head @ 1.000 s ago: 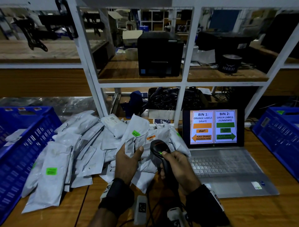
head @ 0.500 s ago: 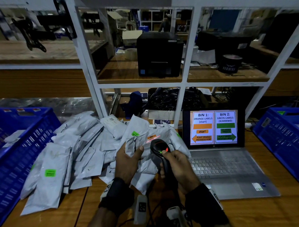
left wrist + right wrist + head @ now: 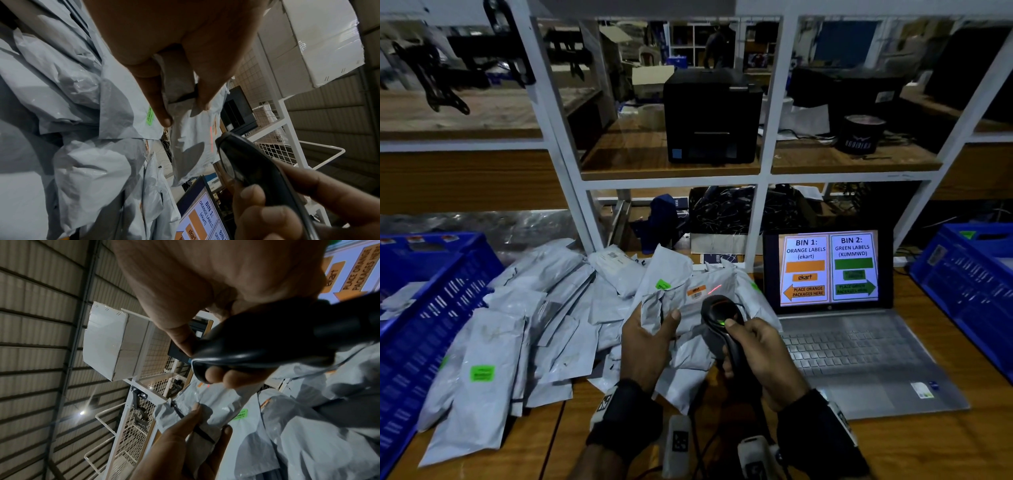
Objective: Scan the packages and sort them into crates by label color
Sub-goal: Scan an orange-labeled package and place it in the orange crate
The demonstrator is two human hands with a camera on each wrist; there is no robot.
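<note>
The left hand (image 3: pixel 650 339) pinched a grey bag (image 3: pixel 671 284) between thumb and fingers and held it up over the pile of bags (image 3: pixel 524 329). The right hand (image 3: pixel 760 353) was wrapped tight round the black scanner (image 3: pixel 719 313), with one finger on top. The red line (image 3: pixel 714 289) fell just beside the orange label (image 3: pixel 697 292) on a bag right behind, not on the held bag's green label (image 3: pixel 663 284). To do this step well, I think the scanner should tip a little left so the line crosses the bars, and the bag should stay flat and steady.

The head view showed the laptop (image 3: pixel 832 270) saying orange goes left and green goes right, with a blue crate (image 3: pixel 431 308) on the left and another crate (image 3: pixel 962 284) on the right. The left wrist view showed the thumb (image 3: pixel 202 97) and fingers (image 3: pixel 160 112) squeezing the bag's edge, which the head view hid
</note>
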